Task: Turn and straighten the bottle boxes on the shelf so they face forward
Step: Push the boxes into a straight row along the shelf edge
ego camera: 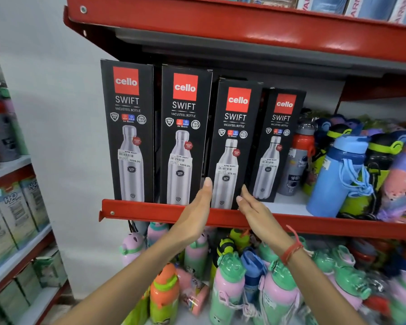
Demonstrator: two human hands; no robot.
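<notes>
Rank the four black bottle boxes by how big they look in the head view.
1. Far-left box
2. Second box
3. Third box
4. Far-right box

Nearness to the camera may exaggerate these differences.

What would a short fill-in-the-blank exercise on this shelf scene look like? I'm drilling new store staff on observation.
1. The row of black Cello boxes on the red shelf numbers ____.
2. Both hands flank the ____ box from the left.
3. The left hand and right hand are open, palms facing ____ other.
4. A ____ thread circles the right wrist.

Missing words: four; third; each; red
</notes>
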